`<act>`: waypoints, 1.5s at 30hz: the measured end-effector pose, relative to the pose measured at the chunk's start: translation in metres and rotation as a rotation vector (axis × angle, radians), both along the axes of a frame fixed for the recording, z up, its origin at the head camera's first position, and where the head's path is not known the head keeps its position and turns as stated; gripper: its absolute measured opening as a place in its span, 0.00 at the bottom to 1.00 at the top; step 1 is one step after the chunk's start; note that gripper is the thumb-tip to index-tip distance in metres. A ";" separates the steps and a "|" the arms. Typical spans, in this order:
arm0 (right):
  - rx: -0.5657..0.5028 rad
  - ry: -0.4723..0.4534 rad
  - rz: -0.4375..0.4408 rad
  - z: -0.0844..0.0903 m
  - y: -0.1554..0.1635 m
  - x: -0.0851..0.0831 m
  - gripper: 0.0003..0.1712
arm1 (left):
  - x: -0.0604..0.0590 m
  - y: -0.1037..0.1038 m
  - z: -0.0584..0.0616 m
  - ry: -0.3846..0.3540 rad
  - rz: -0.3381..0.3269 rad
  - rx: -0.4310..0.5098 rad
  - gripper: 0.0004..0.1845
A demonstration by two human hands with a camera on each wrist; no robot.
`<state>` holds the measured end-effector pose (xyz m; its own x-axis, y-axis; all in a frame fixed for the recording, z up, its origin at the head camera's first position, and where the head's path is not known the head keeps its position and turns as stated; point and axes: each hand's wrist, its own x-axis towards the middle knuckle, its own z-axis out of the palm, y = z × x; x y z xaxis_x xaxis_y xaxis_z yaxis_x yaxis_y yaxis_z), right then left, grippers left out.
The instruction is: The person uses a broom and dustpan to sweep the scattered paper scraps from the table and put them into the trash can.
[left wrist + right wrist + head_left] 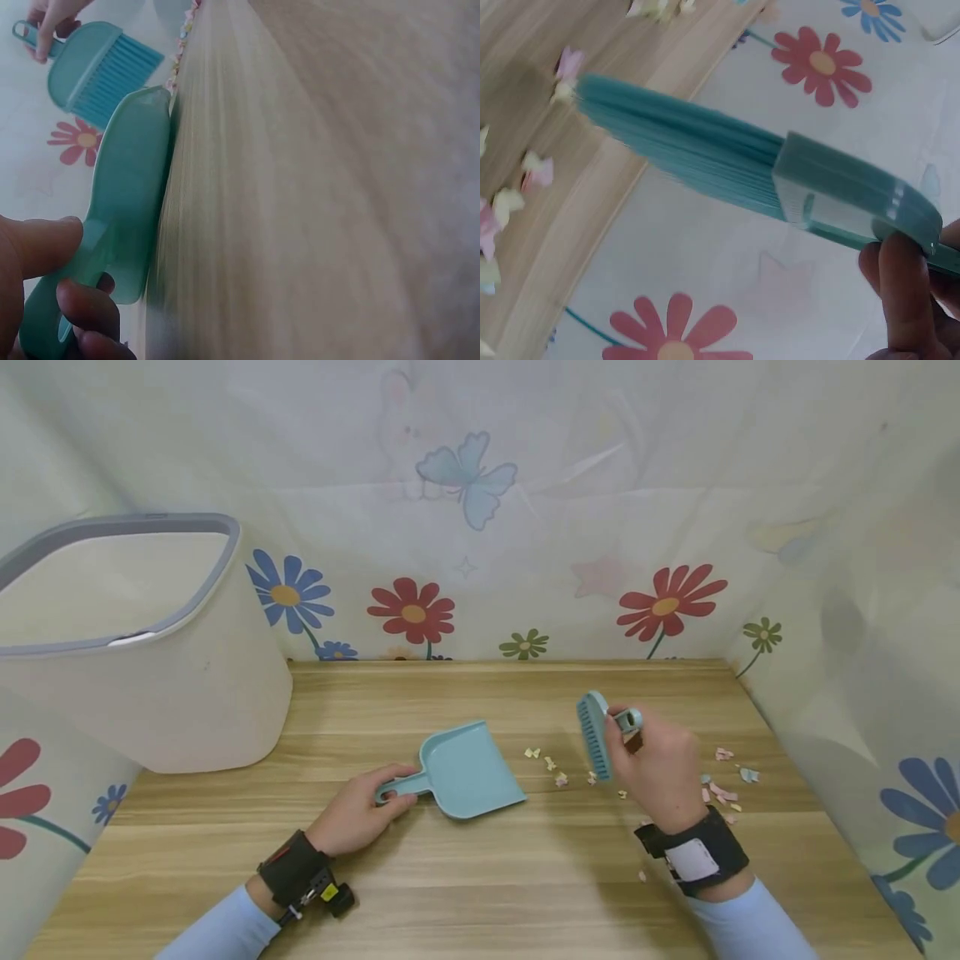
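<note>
A light teal dustpan [468, 768] lies on the wooden table, its wide edge facing right. My left hand [358, 814] grips its handle, thumb on one side and fingers curled round the other in the left wrist view. In my right hand [660, 768] is a small teal brush [594, 735], held by its handle with the bristles raised off the table. Scraps of coloured paper [551, 762] lie between the dustpan and the brush. More paper scraps [720, 793] are scattered right of and behind my right hand, partly hidden by it.
At the left stands a large white bin [217, 685] with a grey rim. A flower-printed sheet [525, 560] hangs behind and along the sides of the wooden table [465, 893].
</note>
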<state>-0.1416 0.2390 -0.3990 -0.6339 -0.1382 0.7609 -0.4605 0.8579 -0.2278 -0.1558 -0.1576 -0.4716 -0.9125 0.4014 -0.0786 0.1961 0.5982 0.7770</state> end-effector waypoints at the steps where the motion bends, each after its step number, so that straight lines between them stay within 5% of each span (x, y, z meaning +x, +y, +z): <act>1: 0.018 -0.004 -0.020 0.000 0.001 0.000 0.05 | 0.000 0.000 0.000 0.001 0.003 0.000 0.23; 12: 0.096 -0.112 -0.103 -0.012 -0.012 -0.009 0.07 | -0.001 -0.002 -0.004 0.028 0.013 0.001 0.24; 27: 0.090 -0.177 0.014 -0.011 -0.082 -0.032 0.07 | 0.000 -0.003 0.000 0.045 -0.008 0.018 0.24; 33: -0.069 -0.252 0.089 -0.005 -0.092 -0.033 0.05 | 0.000 -0.001 -0.001 0.045 -0.006 0.016 0.23; 38: -0.180 -0.228 0.089 -0.001 -0.081 -0.031 0.04 | -0.001 0.000 -0.004 0.057 0.002 0.002 0.23; 45: -0.017 -0.155 0.046 -0.007 -0.071 -0.037 0.05 | -0.002 -0.003 -0.004 0.047 0.011 0.006 0.23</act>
